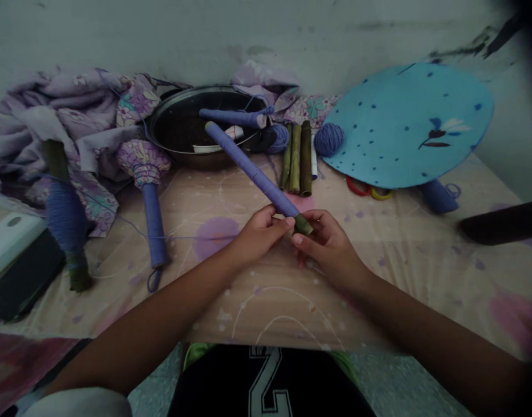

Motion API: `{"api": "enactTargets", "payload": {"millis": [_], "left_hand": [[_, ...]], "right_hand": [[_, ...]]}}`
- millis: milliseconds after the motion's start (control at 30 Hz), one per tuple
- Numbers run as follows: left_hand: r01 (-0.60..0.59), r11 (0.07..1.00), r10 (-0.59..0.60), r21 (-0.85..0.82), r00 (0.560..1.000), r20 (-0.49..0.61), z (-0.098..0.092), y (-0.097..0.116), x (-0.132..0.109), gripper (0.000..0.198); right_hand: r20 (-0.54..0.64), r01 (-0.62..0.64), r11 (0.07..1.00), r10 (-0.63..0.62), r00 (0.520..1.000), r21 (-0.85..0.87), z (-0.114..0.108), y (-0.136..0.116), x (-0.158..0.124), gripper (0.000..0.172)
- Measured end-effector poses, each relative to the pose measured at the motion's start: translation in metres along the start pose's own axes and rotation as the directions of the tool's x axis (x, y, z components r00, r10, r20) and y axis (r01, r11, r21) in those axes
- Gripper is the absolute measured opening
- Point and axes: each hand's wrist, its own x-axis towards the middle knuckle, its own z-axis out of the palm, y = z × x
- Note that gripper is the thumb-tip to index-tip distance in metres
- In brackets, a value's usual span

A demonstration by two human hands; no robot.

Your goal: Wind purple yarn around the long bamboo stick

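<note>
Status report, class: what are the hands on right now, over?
Left hand, right hand on purple yarn-wrapped bamboo stick, near its bare end. Metal bowl beyond far end.

L hand [259, 234], R hand [329, 246]: yarn-wrapped stick [252, 174]

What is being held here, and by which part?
A yarn-wrapped bamboo stick: the left hand grips the wrapped section near its end, and the right hand pinches the bare green tip.
</note>
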Motion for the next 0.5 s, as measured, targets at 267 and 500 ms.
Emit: {"api": "enactTargets", "payload": {"millis": [267,500], "left_hand": [[0.031,0.999,-0.031,0.007,0.999,-0.044,-0.0022,-0.0012,-0.0014,0.030],[-0.029,0.996,0.031,-0.079,0.999,0.023,-0.0024,-0.0015,0.0006,0.033]], "right_hand": [[0.073,-0.075,0.991,0.084,0.994,-0.112,-0.0013,-0.0012,-0.0032,0.032],[0.112,-0.088,0.992,0.098,0.989,-0.096,-0.0044,-0.0018,-0.0018,0.037]]}}
